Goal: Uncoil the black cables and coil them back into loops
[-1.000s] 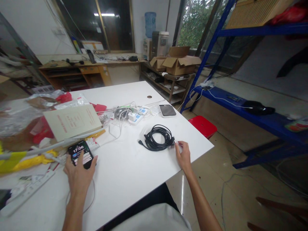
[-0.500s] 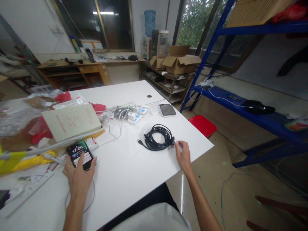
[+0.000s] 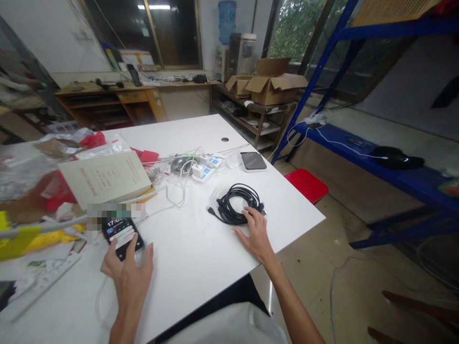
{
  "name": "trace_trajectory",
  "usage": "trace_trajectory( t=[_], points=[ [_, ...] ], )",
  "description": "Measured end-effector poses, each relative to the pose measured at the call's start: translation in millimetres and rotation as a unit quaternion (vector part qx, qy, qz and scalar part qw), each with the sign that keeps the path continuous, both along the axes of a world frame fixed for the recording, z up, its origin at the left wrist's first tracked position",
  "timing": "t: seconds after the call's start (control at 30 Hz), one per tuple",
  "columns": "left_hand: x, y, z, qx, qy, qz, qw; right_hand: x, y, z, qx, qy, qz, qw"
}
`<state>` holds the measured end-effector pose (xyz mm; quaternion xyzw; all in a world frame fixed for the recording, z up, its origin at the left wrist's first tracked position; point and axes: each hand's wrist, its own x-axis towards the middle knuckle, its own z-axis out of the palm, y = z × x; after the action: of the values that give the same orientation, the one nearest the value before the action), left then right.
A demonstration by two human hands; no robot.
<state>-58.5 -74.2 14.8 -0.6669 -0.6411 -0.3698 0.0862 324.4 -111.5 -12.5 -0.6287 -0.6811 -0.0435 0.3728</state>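
The left forearm (image 3: 125, 322), bare, rises from the bottom edge, leaning slightly right. The left hand (image 3: 129, 274) is palm down, its back to the camera, fingers (image 3: 132, 242) spread and bent forward, thumb (image 3: 149, 251) well apart from them. The right forearm (image 3: 289, 296), also bare, slants in from the lower right. The right hand (image 3: 256, 234) points forward and leftward, fingers loosely curved, thumb apart on the inner side. The two hands are well apart.
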Motion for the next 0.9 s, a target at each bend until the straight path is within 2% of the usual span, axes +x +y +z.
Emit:
trace_trajectory(
  t=[0.07, 0.13, 0.37, 0.53, 0.67, 0.9],
  points=[
    [6, -4, -3.7, -0.007, 0.007, -0.028, 1.000, -8, 11, -0.8, -0.031, -0.027, 0.040, 0.998],
    [10, -6, -6.0, -0.016, 0.014, -0.064, 0.998, -10, 21, -3.3, -0.050, -0.041, 0.049, 0.997],
    [28, -6, -7.0, -0.052, 0.001, -0.119, 0.992, 18, 43, -10.9, -0.082, -0.053, 0.025, 0.995],
    [40, -3, -17.1, -0.074, 0.007, -0.170, 0.983, 41, 54, -14.4, -0.075, -0.043, -0.011, 0.996],
    [34, 5, -22.9, -0.088, -0.004, -0.175, 0.981, 47, 57, -15.3, -0.075, -0.035, -0.035, 0.996],
    [17, 18, -22.4, -0.095, -0.030, -0.157, 0.983, 44, 55, -11.5, -0.078, -0.024, -0.037, 0.996]
  ],
)
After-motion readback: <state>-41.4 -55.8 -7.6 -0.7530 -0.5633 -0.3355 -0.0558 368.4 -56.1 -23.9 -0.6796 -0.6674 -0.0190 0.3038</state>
